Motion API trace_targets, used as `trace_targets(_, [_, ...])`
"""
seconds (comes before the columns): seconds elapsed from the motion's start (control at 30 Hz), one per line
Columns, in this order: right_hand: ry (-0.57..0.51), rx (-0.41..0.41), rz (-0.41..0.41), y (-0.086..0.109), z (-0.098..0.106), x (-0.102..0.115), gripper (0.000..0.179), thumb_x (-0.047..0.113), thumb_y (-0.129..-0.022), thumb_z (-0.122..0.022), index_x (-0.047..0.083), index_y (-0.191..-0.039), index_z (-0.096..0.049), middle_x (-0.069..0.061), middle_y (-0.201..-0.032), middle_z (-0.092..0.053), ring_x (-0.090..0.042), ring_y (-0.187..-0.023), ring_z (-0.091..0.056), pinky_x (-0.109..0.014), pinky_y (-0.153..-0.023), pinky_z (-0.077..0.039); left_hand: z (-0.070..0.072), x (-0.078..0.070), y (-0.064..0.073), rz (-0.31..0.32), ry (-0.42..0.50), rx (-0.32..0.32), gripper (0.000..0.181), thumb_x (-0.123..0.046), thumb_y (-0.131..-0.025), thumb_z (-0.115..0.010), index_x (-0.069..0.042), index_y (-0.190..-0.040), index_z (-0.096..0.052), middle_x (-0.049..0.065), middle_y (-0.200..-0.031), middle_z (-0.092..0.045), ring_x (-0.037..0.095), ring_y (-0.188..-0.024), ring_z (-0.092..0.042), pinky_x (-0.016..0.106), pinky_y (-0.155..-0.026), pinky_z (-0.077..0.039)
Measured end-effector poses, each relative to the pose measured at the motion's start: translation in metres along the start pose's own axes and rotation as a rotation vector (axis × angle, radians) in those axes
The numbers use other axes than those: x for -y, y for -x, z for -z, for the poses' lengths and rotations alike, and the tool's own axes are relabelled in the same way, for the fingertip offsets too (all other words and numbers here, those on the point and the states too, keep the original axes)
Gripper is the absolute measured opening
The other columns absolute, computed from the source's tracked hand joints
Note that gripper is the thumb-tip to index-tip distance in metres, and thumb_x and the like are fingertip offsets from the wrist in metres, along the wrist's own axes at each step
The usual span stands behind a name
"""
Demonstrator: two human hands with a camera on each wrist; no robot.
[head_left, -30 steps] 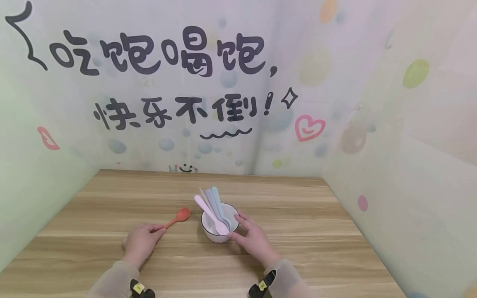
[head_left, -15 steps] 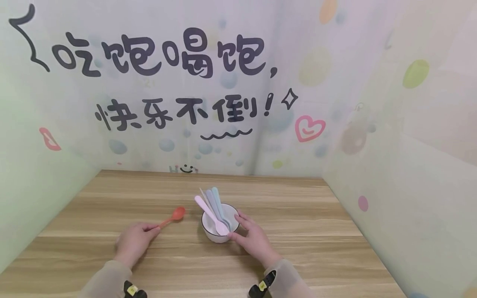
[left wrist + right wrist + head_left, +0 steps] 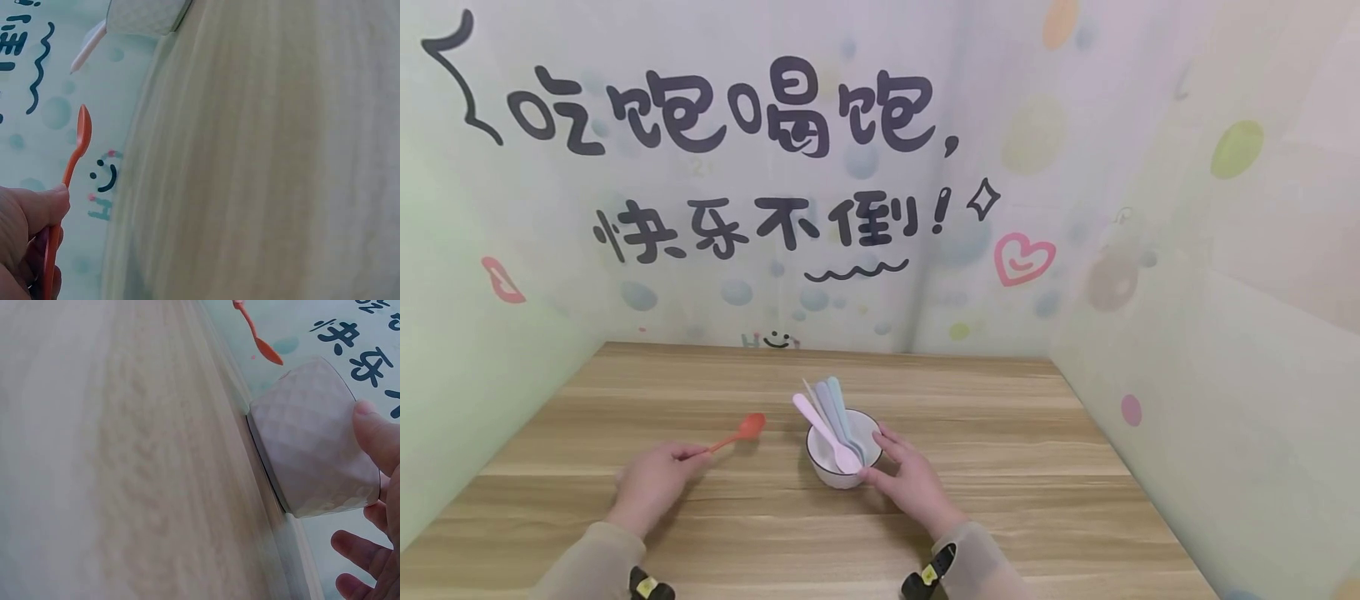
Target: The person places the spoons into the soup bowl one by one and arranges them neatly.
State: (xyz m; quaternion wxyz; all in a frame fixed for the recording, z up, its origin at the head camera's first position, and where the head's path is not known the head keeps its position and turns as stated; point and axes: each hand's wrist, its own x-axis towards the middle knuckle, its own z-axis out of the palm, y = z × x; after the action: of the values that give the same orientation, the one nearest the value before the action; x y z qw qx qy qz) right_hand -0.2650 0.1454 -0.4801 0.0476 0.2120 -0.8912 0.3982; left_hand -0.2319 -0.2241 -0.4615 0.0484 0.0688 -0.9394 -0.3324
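Observation:
My left hand (image 3: 651, 487) pinches the handle of an orange spoon (image 3: 750, 426), whose bowl end points away to the right, slightly above the table. In the left wrist view, thumb and fingers close round the spoon's (image 3: 83, 128) handle. To the right stands a white bowl (image 3: 832, 479) with a dark rim and, in the right wrist view, a faceted outside. My right hand (image 3: 913, 483) grips its right side, thumb toward the front. Inside it lean a pink spoon (image 3: 820, 427), a purple one (image 3: 825, 398), a light blue one (image 3: 837, 398) and a thin pale handle.
The wood-grain table (image 3: 1000, 442) meets a printed back wall (image 3: 850, 317) with large black lettering. Pale walls also border it on the left (image 3: 482, 375) and right (image 3: 1187, 350).
My left hand has moved left and a little nearer with the orange spoon, drawing it away from the bowl and raising its tip slightly. The right hand and the bowl have stayed put.

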Motion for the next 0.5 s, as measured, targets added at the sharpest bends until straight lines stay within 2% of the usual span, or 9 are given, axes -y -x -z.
trace_targets(0.2, [-0.010, 0.003, -0.006, 0.000, 0.001, 0.001, 0.072, 0.049, -0.084, -0.069, 0.006, -0.139, -0.051, -0.008, -0.149, -0.041, -0.032, -0.136, -0.037, -0.050, -0.107, -0.031, 0.011, -0.008, 0.000, -0.030, -0.014, -0.002, 0.034, -0.042, -0.091, -0.062, -0.012, -0.105, -0.073, 0.015, -0.107, -0.066, 0.036, -0.098, -0.058, 0.052, -0.077, -0.027])
trace_targets(0.33, [-0.014, 0.007, -0.010, 0.000, 0.001, 0.002, 0.071, 0.047, -0.085, -0.069, 0.006, -0.139, -0.051, -0.008, -0.149, -0.041, -0.032, -0.136, -0.037, -0.050, -0.107, -0.031, 0.018, -0.017, 0.002, -0.077, -0.043, -0.006, 0.036, -0.044, -0.092, -0.061, -0.013, -0.104, -0.074, 0.016, -0.109, -0.064, 0.039, -0.101, -0.057, 0.049, -0.074, -0.030])
trace_targets(0.5, [-0.013, 0.010, -0.009, -0.001, 0.000, 0.001, 0.071, 0.048, -0.085, -0.069, 0.006, -0.139, -0.050, -0.007, -0.149, -0.041, -0.032, -0.136, -0.037, -0.050, -0.107, -0.031, 0.025, -0.028, 0.004, -0.140, -0.043, -0.033, 0.031, -0.040, -0.090, -0.064, -0.013, -0.101, -0.074, 0.018, -0.110, -0.065, 0.042, -0.102, -0.057, 0.051, -0.074, -0.033])
